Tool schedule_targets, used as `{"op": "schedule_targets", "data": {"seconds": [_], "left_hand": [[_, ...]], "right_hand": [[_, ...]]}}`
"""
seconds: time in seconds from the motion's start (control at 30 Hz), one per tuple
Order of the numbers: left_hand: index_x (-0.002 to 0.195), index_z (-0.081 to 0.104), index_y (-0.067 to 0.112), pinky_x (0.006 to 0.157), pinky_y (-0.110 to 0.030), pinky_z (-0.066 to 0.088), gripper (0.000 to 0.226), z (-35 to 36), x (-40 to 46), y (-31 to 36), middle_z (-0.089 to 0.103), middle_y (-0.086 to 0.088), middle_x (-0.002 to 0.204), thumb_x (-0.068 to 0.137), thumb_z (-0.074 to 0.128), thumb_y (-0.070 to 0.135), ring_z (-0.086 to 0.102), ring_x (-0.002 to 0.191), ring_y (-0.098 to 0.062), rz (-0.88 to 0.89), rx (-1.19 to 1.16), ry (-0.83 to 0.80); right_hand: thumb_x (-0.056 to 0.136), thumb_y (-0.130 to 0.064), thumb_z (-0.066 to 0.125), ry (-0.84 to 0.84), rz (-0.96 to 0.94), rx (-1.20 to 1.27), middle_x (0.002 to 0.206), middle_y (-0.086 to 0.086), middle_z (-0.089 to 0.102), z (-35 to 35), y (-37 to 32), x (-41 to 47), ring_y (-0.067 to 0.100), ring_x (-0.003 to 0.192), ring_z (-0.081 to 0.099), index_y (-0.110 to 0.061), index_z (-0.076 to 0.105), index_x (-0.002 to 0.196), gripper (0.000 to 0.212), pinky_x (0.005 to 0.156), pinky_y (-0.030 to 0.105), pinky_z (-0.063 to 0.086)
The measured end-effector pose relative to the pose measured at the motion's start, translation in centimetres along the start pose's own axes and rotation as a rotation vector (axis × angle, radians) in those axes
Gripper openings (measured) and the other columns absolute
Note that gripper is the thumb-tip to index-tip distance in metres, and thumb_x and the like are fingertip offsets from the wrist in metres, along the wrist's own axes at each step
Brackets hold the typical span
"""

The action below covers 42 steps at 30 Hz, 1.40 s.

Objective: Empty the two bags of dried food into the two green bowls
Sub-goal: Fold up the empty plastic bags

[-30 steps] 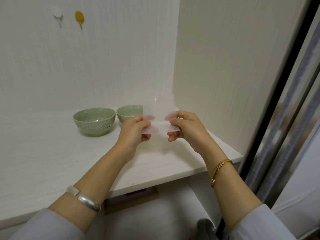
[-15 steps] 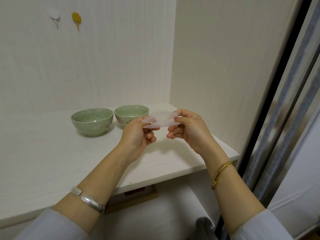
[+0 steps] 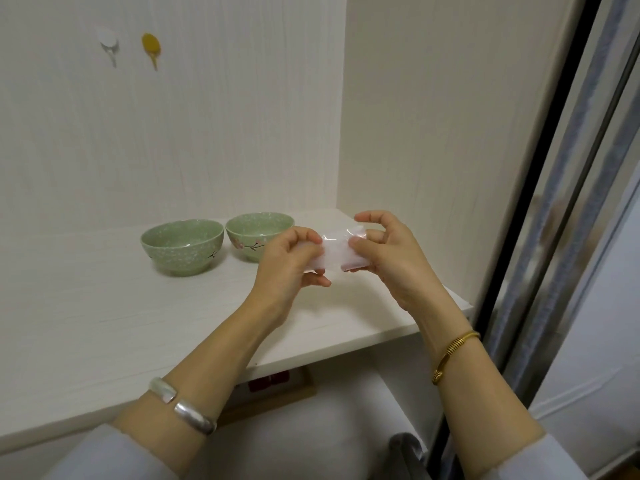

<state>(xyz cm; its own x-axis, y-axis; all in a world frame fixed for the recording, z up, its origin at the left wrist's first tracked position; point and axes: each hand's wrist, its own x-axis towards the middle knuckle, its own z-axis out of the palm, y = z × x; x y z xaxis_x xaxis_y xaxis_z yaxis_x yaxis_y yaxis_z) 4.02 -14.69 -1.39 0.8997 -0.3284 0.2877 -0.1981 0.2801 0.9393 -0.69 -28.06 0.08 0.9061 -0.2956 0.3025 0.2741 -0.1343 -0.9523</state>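
Both hands, left hand (image 3: 294, 261) and right hand (image 3: 388, 258), are pinching a clear plastic bag (image 3: 337, 252) above the desk (image 3: 104, 306), right of two green bowls (image 3: 182, 244). The bag looks light, flimsy and slippery, so its edges are the safest hold.

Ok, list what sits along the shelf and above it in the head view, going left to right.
White wall hook → yellow wall hook → left green bowl → right green bowl → left hand → clear bag pinched between both hands → right hand → dark door frame.

clear bag (image 3: 337, 254) contents indiscernible, right bowl (image 3: 258, 233) partly hidden by left hand (image 3: 289, 268)
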Motion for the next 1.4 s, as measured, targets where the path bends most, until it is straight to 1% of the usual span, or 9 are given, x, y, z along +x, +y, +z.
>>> {"op": "schedule_targets", "data": {"seconds": [0.3, 0.47, 0.57, 0.67, 0.8, 0.9, 1.03, 1.27, 1.4], "left_hand": [[0.119, 0.042, 0.02, 0.043, -0.024, 0.048, 0.035, 3.3, -2.6, -0.2, 0.059, -0.006, 0.085, 0.09, 0.049, 0.002, 0.05, 0.04, -0.007, 0.08, 0.113, -0.019], [0.115, 0.05, 0.015, 0.041, -0.021, 0.046, 0.025, 6.0, -4.2, -1.0, 0.058, -0.004, 0.087, 0.093, 0.041, 0.01, 0.049, 0.047, -0.014, 0.039, 0.167, -0.027], [0.099, 0.054, 0.012, 0.037, -0.02, 0.043, 0.016, 8.0, -5.5, -2.0, 0.056, -0.005, 0.079, 0.092, 0.04, 0.008, 0.05, 0.05, -0.015, 0.01, 0.161, -0.063], [0.077, 0.056, 0.013, 0.037, -0.02, 0.04, 0.027, 10.4, -6.8, -4.0, 0.054, -0.004, 0.066, 0.094, 0.036, 0.009, 0.048, 0.042, -0.008, 0.056, 0.222, -0.114], [0.069, 0.057, 0.016, 0.039, -0.015, 0.041, 0.034, 13.5, -9.2, -7.1, 0.053, 0.001, 0.052, 0.093, 0.036, 0.008, 0.046, 0.039, -0.005, 0.077, 0.294, -0.199], [0.068, 0.06, 0.012, 0.039, -0.02, 0.041, 0.033, 16.2, -11.3, -9.8, 0.06, 0.0, 0.059, 0.091, 0.037, 0.006, 0.045, 0.038, -0.005, 0.002, 0.284, -0.3], [0.065, 0.057, 0.015, 0.035, -0.018, 0.037, 0.033, 19.6, -14.1, -13.6, 0.06, -0.002, 0.063, 0.089, 0.036, 0.005, 0.045, 0.037, -0.008, -0.15, 0.299, -0.417], [0.064, 0.056, 0.016, 0.038, -0.021, 0.039, 0.034, 22.2, -18.9, -18.5, 0.059, 0.0, 0.062, 0.089, 0.036, 0.006, 0.044, 0.038, -0.009, -0.329, 0.353, -0.588], [0.065, 0.058, 0.015, 0.041, -0.023, 0.04, 0.035, 22.6, -19.7, -19.2, 0.06, -0.001, 0.063, 0.09, 0.035, 0.006, 0.045, 0.045, -0.016, -0.348, 0.36, -0.634]], "right_hand": [[0.09, -0.003, 0.051, 0.202, -0.11, -0.16, 0.073, -0.001, 0.065, -2.3, -0.6, -3.0, 0.006, 0.034, 0.047, -0.007, 0.055, 0.094, 0.007, 0.046, 0.016, 0.045], [0.09, -0.004, 0.053, 0.232, -0.127, -0.225, 0.079, 0.005, 0.065, -5.7, -0.6, -6.1, 0.005, 0.035, 0.049, -0.015, 0.055, 0.084, 0.012, 0.045, 0.016, 0.044], [0.089, -0.002, 0.053, 0.246, -0.094, -0.178, 0.078, 0.009, 0.064, -8.2, -0.3, -8.5, 0.004, 0.037, 0.052, -0.016, 0.054, 0.08, 0.016, 0.039, 0.016, 0.042], [0.086, 0.002, 0.053, 0.304, -0.016, -0.186, 0.064, 0.005, 0.057, -11.3, 0.2, -11.5, 0.005, 0.04, 0.054, -0.007, 0.055, 0.082, 0.011, 0.037, 0.018, 0.043], [0.081, 0.004, 0.052, 0.338, 0.109, -0.323, 0.061, 0.014, 0.047, -15.5, 1.4, -15.3, 0.012, 0.037, 0.054, 0.0, 0.056, 0.077, 0.006, 0.039, 0.019, 0.038], [0.08, 0.002, 0.054, 0.389, 0.245, -0.396, 0.058, 0.013, 0.046, -18.8, 3.2, -18.3, 0.012, 0.04, 0.056, -0.005, 0.057, 0.071, 0.012, 0.044, 0.02, 0.038], [0.082, 0.001, 0.055, 0.45, 0.457, -0.461, 0.041, -0.006, 0.055, -22.7, 6.9, -22.7, 0.006, 0.039, 0.055, -0.011, 0.054, 0.067, 0.019, 0.045, 0.021, 0.039], [0.081, -0.003, 0.05, 0.489, 0.823, -0.736, 0.065, 0.004, 0.05, -26.3, 15.7, -28.8, 0.02, 0.062, 0.048, -0.01, 0.047, 0.061, 0.022, 0.056, 0.03, 0.041], [0.083, -0.006, 0.045, 0.485, 0.981, -0.832, 0.089, 0.015, 0.062, -26.6, 19.3, -30.2, 0.03, 0.078, 0.056, -0.006, 0.059, 0.081, 0.015, 0.065, 0.032, 0.045]]}}
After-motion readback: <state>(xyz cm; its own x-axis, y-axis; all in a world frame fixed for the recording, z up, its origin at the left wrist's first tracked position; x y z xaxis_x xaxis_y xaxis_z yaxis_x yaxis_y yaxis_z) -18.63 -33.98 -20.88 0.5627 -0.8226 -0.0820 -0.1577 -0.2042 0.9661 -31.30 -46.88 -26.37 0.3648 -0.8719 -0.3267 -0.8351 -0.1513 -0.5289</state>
